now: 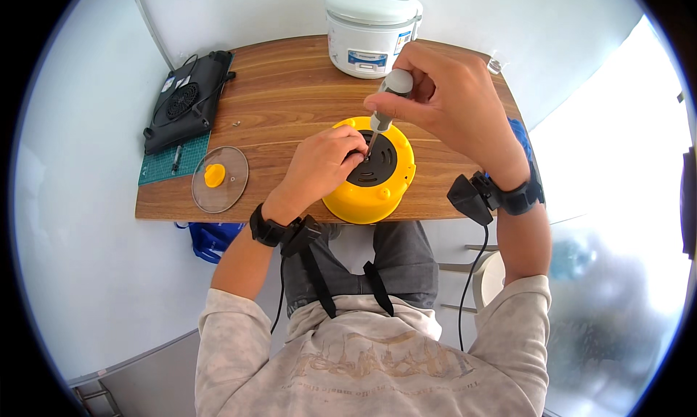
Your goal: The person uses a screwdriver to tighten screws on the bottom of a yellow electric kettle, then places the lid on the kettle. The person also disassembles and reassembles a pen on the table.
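Note:
A yellow round appliance lies upside down near the table's front edge, its black slotted base plate facing up. My right hand grips the grey-and-white handle of a screwdriver from above. The shaft slants down to the black plate, and its tip meets the plate beside my left fingertips. My left hand rests over the plate's left side, fingers closed together by the tip. Whatever the left fingers may pinch there is hidden or too small to name.
A white rice cooker stands at the back. To the left are a black device with a fan grille, a green cutting mat, a dark pen and a glass lid with a yellow knob. A small metal piece lies nearby.

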A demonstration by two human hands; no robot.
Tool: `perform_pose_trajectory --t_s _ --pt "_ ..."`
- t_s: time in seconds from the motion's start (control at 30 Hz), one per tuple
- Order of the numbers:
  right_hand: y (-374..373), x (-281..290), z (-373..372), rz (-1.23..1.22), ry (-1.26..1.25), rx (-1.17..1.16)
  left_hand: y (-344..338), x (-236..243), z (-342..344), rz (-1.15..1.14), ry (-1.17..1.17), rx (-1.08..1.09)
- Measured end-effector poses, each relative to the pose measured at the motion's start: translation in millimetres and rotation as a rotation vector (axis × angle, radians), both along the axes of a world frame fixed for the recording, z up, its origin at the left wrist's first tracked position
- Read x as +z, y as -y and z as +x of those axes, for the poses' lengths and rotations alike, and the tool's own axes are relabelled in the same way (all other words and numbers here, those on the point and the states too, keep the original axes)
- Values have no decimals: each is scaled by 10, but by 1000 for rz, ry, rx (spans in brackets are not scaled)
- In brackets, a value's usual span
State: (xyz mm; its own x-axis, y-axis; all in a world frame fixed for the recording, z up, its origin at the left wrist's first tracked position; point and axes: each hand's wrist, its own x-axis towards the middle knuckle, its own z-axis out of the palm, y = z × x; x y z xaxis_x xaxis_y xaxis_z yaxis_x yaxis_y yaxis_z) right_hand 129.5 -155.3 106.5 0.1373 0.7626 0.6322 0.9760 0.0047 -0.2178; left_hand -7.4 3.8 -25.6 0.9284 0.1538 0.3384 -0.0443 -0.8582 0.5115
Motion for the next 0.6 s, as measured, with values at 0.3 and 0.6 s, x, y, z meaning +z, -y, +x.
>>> perform_pose_trajectory --t_s 0.3,0.6 --pt "-86 -28 -52 39 296 -148 -20 82 7 -109 -47 -36" --pt "-107 -100 -88 76 294 -146 -1 36 49 -60 125 -15"
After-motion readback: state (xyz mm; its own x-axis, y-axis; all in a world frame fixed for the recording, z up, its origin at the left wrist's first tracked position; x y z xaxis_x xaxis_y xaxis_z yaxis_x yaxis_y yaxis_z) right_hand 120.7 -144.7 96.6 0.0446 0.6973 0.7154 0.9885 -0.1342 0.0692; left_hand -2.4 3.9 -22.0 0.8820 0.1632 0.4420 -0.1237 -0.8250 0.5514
